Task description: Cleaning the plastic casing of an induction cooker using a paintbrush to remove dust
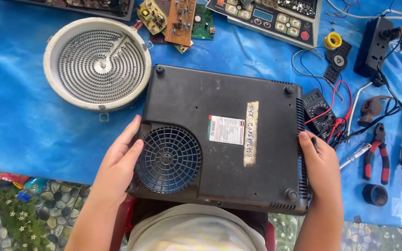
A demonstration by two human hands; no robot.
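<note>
Head: both hands (117,162) on cooker base (224,135).

white-red sticker (226,129) | beige tape strip (251,134) on cooker base (257,176) | meter screen (312,97)

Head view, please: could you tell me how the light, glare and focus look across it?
Head view: even daylight, soft shadows. The cooker base is sharp, its grille lines clear under the left hand. Right hand is crisp too. The blue sheet has a mild sheen; the edges bow slightly.
</note>
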